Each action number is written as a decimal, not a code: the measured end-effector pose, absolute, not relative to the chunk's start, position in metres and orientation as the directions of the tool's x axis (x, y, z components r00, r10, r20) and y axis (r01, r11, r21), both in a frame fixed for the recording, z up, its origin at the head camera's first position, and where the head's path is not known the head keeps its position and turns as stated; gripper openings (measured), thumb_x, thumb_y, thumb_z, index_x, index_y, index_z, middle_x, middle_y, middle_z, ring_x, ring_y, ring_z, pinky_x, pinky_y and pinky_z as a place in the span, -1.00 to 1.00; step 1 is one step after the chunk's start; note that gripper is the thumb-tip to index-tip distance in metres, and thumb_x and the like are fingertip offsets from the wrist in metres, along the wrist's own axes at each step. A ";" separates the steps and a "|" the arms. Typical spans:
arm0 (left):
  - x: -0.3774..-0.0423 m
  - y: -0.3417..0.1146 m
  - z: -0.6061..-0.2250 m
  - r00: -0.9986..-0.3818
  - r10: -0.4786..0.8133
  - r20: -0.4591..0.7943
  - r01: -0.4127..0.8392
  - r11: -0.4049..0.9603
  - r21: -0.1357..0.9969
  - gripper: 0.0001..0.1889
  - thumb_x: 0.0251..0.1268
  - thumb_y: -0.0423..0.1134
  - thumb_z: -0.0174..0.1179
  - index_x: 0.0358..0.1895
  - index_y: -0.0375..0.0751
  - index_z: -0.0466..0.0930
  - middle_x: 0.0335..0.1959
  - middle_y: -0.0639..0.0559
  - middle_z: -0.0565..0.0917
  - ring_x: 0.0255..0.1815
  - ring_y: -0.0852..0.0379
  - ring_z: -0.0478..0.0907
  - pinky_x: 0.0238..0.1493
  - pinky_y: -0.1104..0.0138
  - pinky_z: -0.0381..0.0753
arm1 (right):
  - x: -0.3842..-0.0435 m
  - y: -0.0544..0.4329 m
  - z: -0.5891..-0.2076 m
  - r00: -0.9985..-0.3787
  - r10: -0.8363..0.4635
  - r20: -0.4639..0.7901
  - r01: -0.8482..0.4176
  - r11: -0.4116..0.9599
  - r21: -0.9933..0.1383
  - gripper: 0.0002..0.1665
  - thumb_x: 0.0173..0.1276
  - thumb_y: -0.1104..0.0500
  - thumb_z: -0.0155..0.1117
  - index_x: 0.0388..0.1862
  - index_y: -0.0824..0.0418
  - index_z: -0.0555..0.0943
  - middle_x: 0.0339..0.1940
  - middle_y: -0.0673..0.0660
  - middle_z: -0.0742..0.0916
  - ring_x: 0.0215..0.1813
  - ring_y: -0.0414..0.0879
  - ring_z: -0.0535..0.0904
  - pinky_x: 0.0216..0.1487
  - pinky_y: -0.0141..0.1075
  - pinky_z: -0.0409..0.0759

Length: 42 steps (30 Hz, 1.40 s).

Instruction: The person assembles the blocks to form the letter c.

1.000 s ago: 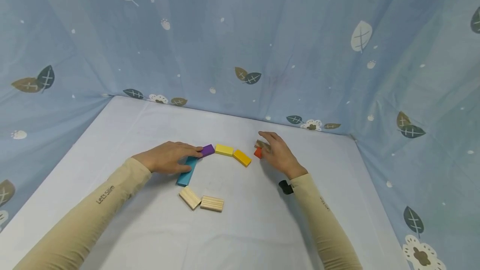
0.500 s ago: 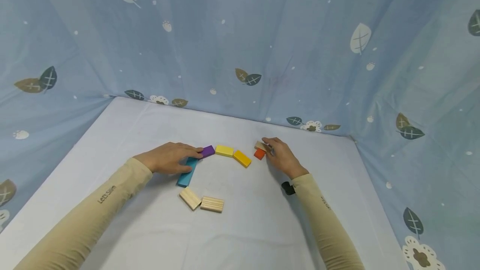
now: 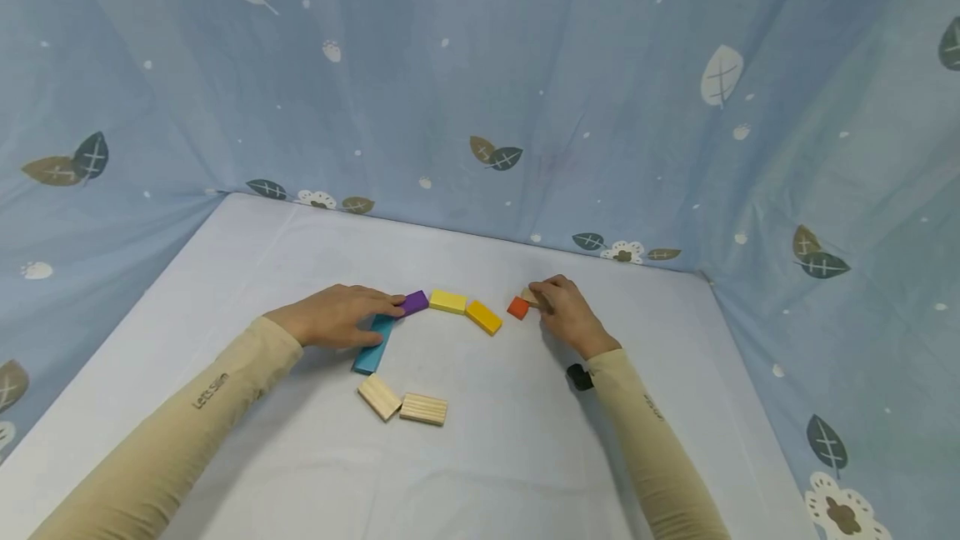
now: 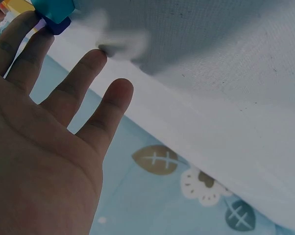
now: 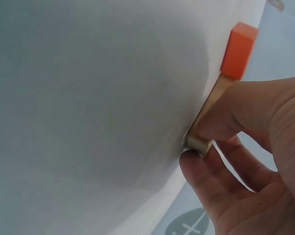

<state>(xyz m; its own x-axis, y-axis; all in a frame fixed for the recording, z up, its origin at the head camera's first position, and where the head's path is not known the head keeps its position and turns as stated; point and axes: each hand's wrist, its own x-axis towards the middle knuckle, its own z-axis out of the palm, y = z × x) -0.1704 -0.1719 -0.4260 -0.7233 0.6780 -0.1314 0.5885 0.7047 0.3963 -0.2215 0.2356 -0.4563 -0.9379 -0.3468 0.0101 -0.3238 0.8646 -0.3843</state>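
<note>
My left hand (image 3: 336, 315) lies with fairly straight, spread fingers at the purple block (image 3: 415, 303) and the blue block (image 3: 372, 350). In the left wrist view, the fingertips (image 4: 48, 35) reach the purple block. Between thumb and fingers, my right hand (image 3: 572, 317) pinches a plain wooden block (image 5: 212, 108), mostly covered by the hand in the head view. One end of that block meets the red-orange block (image 3: 518, 307). Left of it, a yellow block (image 3: 448, 302) and an orange-yellow block (image 3: 483, 317) continue the curved row from the purple block.
Two plain wooden blocks, a tilted one (image 3: 379, 397) and a level one (image 3: 423, 408), lie nearer the body below the blue block. A patterned blue curtain (image 3: 480, 90) borders the white tabletop (image 3: 517, 457). A black wrist device (image 3: 580, 377) shows below the right wrist.
The right hand's fingers have closed around the wooden block, which has shifted from behind the red-orange block to its right side. The left hand stays put.
</note>
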 end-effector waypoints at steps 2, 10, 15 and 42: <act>-0.170 -0.172 -0.426 -0.723 0.678 -0.130 0.590 0.704 0.395 -0.47 0.42 -0.13 0.26 0.42 -0.13 0.50 0.51 -0.04 0.37 0.50 -0.19 0.29 0.44 -0.17 0.27 | -0.220 0.238 -0.457 -0.940 -0.340 0.017 -0.320 0.864 -0.390 -0.35 0.21 0.52 0.35 0.31 0.24 0.59 0.17 0.23 0.58 0.22 0.13 0.51 0.28 -0.05 0.55; -0.169 -0.171 -0.424 -0.722 0.682 -0.114 0.593 0.695 0.405 -0.48 0.42 -0.15 0.26 0.40 -0.15 0.51 0.50 -0.07 0.39 0.47 -0.22 0.32 0.42 -0.18 0.30 | -0.216 0.244 -0.457 -0.914 -0.394 0.101 -0.401 0.834 -0.380 -0.50 0.24 0.43 0.40 0.19 0.29 0.63 0.14 0.25 0.62 0.18 0.15 0.54 0.21 -0.05 0.59; -0.168 -0.170 -0.423 -0.719 0.685 -0.116 0.594 0.692 0.410 -0.48 0.43 -0.15 0.26 0.40 -0.15 0.51 0.50 -0.08 0.40 0.48 -0.23 0.31 0.42 -0.18 0.29 | -0.215 0.246 -0.456 -0.903 -0.414 0.115 -0.427 0.837 -0.343 -0.55 0.27 0.40 0.43 0.15 0.31 0.64 0.12 0.24 0.66 0.17 0.16 0.57 0.23 -0.03 0.58; -0.168 -0.172 -0.424 -0.724 0.677 -0.131 0.580 0.701 0.414 -0.47 0.42 -0.12 0.27 0.41 -0.14 0.50 0.51 -0.05 0.38 0.49 -0.20 0.30 0.44 -0.17 0.27 | -0.185 0.235 -0.419 -0.814 -0.417 0.404 -0.559 0.751 -0.351 -0.48 0.28 0.38 0.46 0.22 0.20 0.63 0.16 0.15 0.64 0.19 0.07 0.53 0.20 -0.07 0.59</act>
